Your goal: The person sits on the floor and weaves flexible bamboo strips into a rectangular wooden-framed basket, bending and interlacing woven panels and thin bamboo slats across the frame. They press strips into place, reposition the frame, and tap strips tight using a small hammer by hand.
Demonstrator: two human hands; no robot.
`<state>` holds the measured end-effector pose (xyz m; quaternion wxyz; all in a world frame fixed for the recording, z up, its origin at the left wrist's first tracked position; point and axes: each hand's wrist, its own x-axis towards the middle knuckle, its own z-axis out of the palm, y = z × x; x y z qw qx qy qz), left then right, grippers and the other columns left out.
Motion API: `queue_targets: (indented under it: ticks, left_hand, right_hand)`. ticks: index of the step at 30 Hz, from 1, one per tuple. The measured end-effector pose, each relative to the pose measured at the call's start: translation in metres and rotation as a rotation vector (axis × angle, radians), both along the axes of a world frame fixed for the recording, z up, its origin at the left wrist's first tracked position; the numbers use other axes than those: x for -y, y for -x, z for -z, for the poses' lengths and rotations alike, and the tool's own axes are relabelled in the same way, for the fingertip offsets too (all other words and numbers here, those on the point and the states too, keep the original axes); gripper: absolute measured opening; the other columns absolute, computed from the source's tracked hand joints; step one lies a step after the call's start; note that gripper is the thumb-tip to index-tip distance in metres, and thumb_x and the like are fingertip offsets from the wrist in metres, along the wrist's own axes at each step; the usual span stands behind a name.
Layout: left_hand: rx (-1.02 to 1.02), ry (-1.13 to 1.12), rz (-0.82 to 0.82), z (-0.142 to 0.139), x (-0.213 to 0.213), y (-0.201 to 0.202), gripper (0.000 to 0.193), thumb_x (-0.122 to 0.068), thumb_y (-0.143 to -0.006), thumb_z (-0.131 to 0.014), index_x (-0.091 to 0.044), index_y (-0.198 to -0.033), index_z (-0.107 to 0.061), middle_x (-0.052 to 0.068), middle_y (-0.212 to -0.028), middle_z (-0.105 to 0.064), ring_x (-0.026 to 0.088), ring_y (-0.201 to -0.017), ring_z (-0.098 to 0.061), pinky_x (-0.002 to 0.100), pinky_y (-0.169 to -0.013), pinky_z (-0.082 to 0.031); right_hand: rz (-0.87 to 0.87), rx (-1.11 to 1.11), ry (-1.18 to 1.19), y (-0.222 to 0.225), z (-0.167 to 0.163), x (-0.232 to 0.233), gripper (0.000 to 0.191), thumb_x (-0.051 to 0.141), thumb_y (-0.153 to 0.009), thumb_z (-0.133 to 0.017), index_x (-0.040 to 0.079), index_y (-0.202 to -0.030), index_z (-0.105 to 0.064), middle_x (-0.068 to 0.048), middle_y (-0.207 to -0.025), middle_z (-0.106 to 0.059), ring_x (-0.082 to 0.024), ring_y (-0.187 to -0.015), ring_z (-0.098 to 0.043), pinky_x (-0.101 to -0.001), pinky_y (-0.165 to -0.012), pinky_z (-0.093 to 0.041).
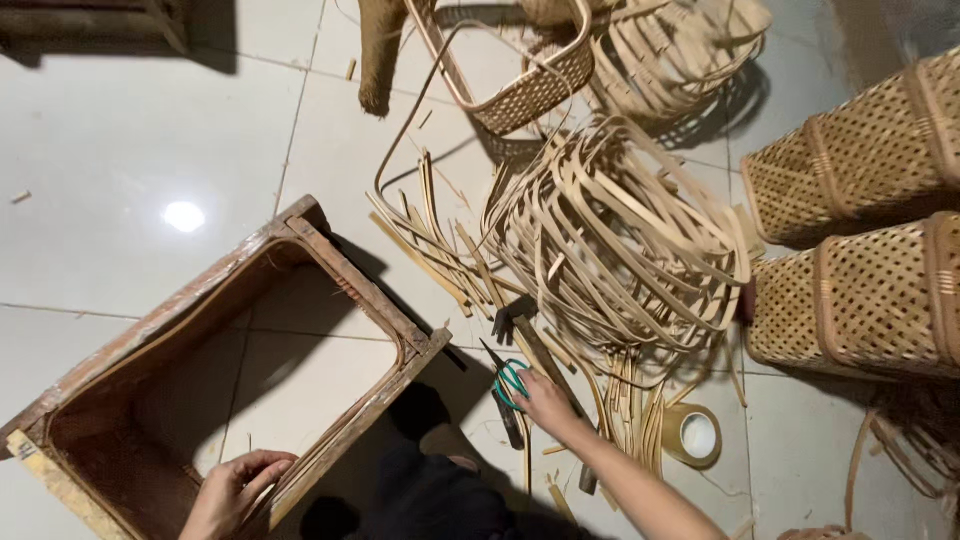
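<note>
My left hand (235,492) grips the near edge of a worn wooden frame (330,260), an open bottomless box lying on the tiled floor. My right hand (545,402) reaches forward and closes on green-handled scissors (505,377) lying on the floor beside a dark hammer-like tool (520,325). Just beyond the scissors lies a heap of bent bamboo strip hoops (620,240) with loose strips (430,240) spread to its left.
Two woven bamboo baskets (860,150) (860,300) lie at the right. An unfinished basket rim (520,80) and more hoops (670,50) sit at the top. A tape roll (695,435) lies right of my forearm. A dark object (90,20) stands top left.
</note>
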<state>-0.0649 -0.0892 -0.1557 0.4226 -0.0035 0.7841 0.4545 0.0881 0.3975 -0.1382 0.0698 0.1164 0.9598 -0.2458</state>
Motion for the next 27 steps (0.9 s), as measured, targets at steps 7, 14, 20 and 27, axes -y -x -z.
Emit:
queue_targets:
  ticks: [7, 14, 20, 27]
  left_hand:
    - [-0.407, 0.188, 0.313, -0.058, -0.024, 0.017, 0.022, -0.032, -0.088, -0.071, -0.015, -0.100, -0.078, 0.001, -0.097, -0.077, 0.021, -0.094, -0.073, 0.034, -0.085, -0.056]
    - [-0.536, 0.060, 0.307, -0.077, -0.015, 0.035, 0.020, -0.027, -0.091, -0.066, -0.010, -0.100, -0.068, 0.008, -0.102, -0.066, 0.033, -0.093, -0.065, 0.042, -0.078, -0.054]
    - [-0.659, 0.053, 0.291, -0.063, -0.008, 0.045, 0.022, -0.031, -0.089, -0.069, -0.009, -0.093, -0.068, 0.008, -0.096, -0.065, 0.033, -0.091, -0.065, 0.044, -0.076, -0.053]
    - [-0.698, 0.085, 0.312, -0.057, -0.004, 0.046, 0.013, -0.019, -0.088, -0.064, -0.009, -0.095, -0.068, 0.009, -0.098, -0.064, 0.032, -0.092, -0.065, 0.044, -0.079, -0.053]
  right_hand:
    - [0.268, 0.463, 0.106, 0.029, 0.019, 0.009, 0.041, 0.023, -0.081, -0.078, 0.007, -0.115, -0.061, -0.015, -0.091, -0.070, -0.030, -0.089, -0.070, -0.0391, -0.079, -0.056]
    - [0.187, 0.449, 0.319, 0.082, -0.055, 0.014, 0.036, 0.027, -0.086, -0.078, 0.006, -0.111, -0.062, -0.012, -0.089, -0.067, -0.025, -0.081, -0.070, -0.0353, -0.073, -0.060]
    - [-0.814, 0.316, 0.219, 0.181, -0.115, 0.120, 0.048, 0.039, -0.086, -0.071, 0.002, -0.114, -0.060, -0.018, -0.109, -0.066, -0.034, -0.098, -0.069, -0.0440, -0.080, -0.058]
    - [-1.127, 0.696, -0.335, 0.235, -0.114, 0.226, 0.082, 0.077, -0.090, -0.055, -0.002, -0.107, -0.068, -0.021, -0.093, -0.068, -0.034, -0.086, -0.072, -0.0488, -0.074, -0.062]
